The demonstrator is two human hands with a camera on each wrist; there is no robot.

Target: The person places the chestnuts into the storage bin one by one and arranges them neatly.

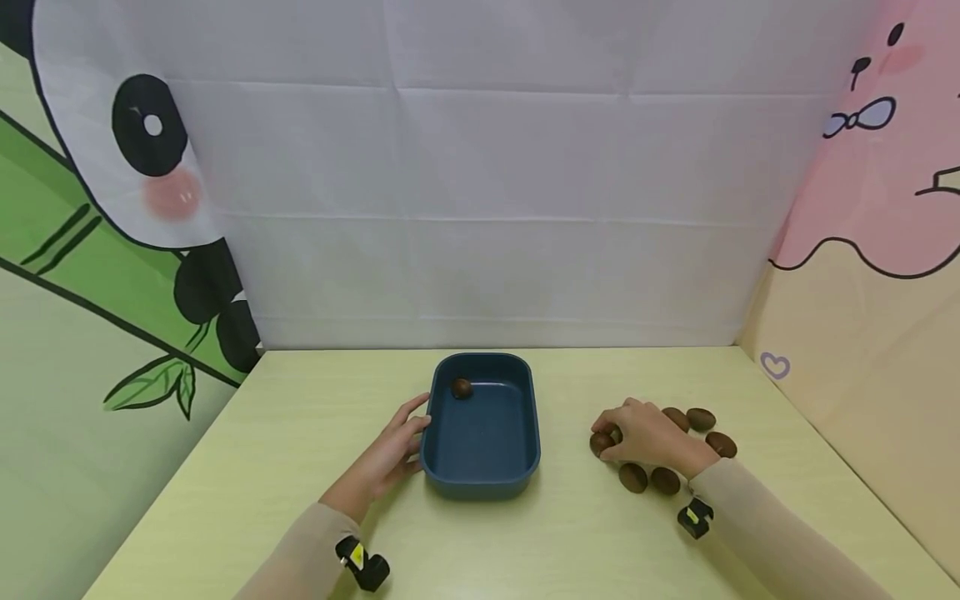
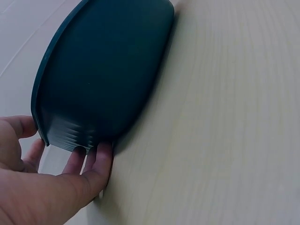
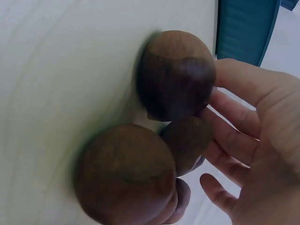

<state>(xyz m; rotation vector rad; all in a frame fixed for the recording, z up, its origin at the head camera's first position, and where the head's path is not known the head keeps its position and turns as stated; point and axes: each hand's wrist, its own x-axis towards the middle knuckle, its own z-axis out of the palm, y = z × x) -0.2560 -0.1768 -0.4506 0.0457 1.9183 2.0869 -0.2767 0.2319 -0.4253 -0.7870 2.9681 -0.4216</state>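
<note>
On the table stands a deep blue rectangular tray (image 1: 480,487) with rounded corners, and a brown chestnut (image 1: 462,388) lies near its far left corner. My left hand (image 1: 386,458) rests against the tray's left side, its fingertips (image 2: 102,154) touching the wall and rim with fingers extended. To the right of the tray, my right hand (image 1: 643,433) pinches a chestnut (image 1: 602,443) between thumb and fingers at table level. Two chestnuts lie close in front of this hand, one (image 3: 178,75) beside the thumb and one (image 3: 126,173) nearest the wrist camera.
Several more chestnuts lie around the right wrist, including one at the back (image 1: 701,419) and one farther right (image 1: 722,444). The pale wooden table (image 1: 337,400) ends at a white cloth backdrop (image 1: 495,208), with cartoon-printed panels at both sides.
</note>
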